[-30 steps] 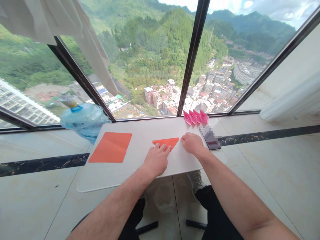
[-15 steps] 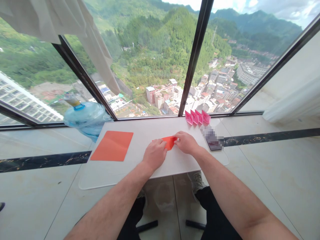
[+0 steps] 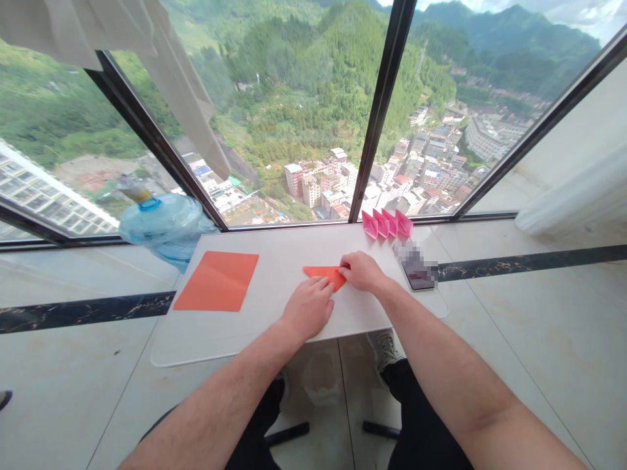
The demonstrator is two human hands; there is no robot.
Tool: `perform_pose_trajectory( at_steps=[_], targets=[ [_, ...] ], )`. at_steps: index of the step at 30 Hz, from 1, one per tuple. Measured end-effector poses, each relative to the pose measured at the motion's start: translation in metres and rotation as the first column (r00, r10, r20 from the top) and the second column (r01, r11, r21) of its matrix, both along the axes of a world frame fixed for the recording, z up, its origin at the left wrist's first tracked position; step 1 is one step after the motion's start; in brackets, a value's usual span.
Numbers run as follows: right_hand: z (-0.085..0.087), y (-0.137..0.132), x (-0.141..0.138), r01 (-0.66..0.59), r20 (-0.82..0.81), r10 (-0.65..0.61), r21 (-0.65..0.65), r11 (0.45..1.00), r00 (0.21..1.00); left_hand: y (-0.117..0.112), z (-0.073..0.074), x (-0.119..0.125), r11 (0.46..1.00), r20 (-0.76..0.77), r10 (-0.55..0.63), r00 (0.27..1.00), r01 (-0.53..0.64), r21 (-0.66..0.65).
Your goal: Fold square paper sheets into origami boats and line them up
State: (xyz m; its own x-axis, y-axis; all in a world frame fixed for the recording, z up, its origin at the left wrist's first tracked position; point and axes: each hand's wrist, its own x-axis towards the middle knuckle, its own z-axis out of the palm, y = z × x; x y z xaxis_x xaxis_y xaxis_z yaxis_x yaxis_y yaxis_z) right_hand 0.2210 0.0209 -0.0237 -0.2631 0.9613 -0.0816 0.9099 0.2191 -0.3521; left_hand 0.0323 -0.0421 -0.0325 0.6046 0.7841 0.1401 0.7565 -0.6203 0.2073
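Note:
A small folded piece of orange paper [image 3: 337,279] lies on the white table [image 3: 279,258], its long edge toward the window and a pointed corner at its left. My left hand [image 3: 309,307] rests on the paper's near side, fingers stretched out over it and pressing it down. With thumb and fingers closed, my right hand [image 3: 363,271] pinches the paper's right end, which is partly hidden behind the fingertips. Left of my hands lies a larger flat sheet of orange paper [image 3: 216,282] with a faint crease.
Several pink folded paper pieces [image 3: 386,224] stand in a row at the table's back right. A phone [image 3: 418,277], partly pixelated, lies near the right edge. A blue water jug [image 3: 166,225] stands beyond the back left corner. Tall windows [image 3: 294,117] rise behind the table.
My left hand has slid down toward the near edge of the folded paper, and its fingers lie flatter. More of the paper's left corner shows. My right hand stays at the right end.

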Motion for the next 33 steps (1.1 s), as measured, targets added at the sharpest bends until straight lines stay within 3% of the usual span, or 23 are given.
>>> perform_pose_trajectory(
  at_steps=[9,16,33],
  targets=[
    [0.003,0.001,-0.005,0.0,0.096,0.001,-0.012,1.0,0.995,0.001,0.005,0.0,1.0,-0.015,-0.008,1.0,0.007,-0.028],
    [0.017,-0.003,-0.014,0.011,0.194,-0.001,-0.051,0.999,0.981,-0.001,0.007,0.001,0.999,-0.016,0.022,1.0,-0.022,-0.032],
    [0.027,-0.008,-0.019,0.019,0.208,-0.009,-0.045,0.999,0.978,-0.006,0.0,0.003,0.999,-0.088,0.011,0.996,-0.008,0.032]
  ],
)
